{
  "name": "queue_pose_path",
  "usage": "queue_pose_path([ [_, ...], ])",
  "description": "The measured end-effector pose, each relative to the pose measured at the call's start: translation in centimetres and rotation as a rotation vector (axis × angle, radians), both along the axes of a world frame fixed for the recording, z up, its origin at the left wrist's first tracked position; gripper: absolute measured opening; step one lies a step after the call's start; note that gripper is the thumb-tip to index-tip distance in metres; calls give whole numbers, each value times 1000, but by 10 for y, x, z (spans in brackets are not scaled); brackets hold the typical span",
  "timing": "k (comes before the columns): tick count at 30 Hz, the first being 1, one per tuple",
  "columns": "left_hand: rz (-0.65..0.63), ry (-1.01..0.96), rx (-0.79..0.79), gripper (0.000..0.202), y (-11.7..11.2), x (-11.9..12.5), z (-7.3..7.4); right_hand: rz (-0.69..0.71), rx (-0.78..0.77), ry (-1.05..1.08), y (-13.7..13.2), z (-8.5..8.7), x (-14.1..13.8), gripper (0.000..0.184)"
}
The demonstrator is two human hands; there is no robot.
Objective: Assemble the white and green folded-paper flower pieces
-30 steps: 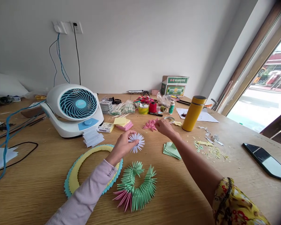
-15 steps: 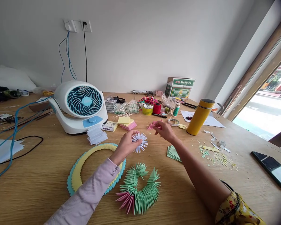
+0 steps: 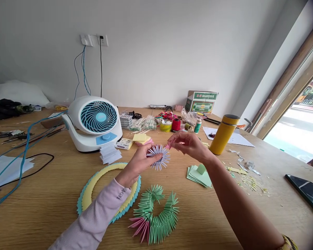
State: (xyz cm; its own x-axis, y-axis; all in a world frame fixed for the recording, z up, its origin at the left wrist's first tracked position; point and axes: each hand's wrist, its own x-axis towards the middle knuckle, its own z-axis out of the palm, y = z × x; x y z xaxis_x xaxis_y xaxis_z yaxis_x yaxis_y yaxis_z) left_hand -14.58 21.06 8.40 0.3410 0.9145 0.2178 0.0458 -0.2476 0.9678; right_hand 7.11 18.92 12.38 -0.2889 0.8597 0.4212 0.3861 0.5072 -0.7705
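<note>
My left hand (image 3: 143, 161) pinches a round white and pale purple rosette of folded paper pieces (image 3: 163, 160), its points fanning outward. Close to the rosette's upper right edge, my right hand (image 3: 186, 145) grips a small pink folded paper piece (image 3: 168, 146) between thumb and fingers; whether the two touch I cannot tell. Below them lies a curved chain of green folded paper pieces (image 3: 163, 225), with several pink pieces (image 3: 141, 227) at its left. A yellow and blue paper ring (image 3: 86, 191) lies partly under my left forearm.
A white and blue fan (image 3: 100, 118) stands at the back left. Green paper sheets (image 3: 198, 177) lie right of centre. On the right are a yellow bottle (image 3: 224, 135), paper scraps (image 3: 251, 184) and a phone (image 3: 305, 194). Yellow and pink sheets (image 3: 143, 139) sit behind my hands.
My right hand has come back from the pink pieces with one in its fingers, close to the rosette. The rosette has shifted slightly right, and the view has tilted a little.
</note>
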Motion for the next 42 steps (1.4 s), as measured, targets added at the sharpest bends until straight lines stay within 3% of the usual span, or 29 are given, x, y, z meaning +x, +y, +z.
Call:
queue_pose_path([
  [5, -6, -36, -28, 45, -3, 2, 3, 48, -89, 118, -4, 2, -2, 23],
  [14, -43, -46, -58, 47, -7, 2, 10, 18, -67, 136, -9, 8, -6, 16],
  [29, -206, -83, -189, 49, -16, 1, 17, 180, -91, 271, -2, -1, -1, 18],
  [34, -191, -113, -187, 49, -14, 1, 15, 150, -130, 328, 0, -2, 0, 37],
  [42, -160, -152, -207, 49, -13, 2, 17, 163, -97, 328, 1, -3, 3, 16],
])
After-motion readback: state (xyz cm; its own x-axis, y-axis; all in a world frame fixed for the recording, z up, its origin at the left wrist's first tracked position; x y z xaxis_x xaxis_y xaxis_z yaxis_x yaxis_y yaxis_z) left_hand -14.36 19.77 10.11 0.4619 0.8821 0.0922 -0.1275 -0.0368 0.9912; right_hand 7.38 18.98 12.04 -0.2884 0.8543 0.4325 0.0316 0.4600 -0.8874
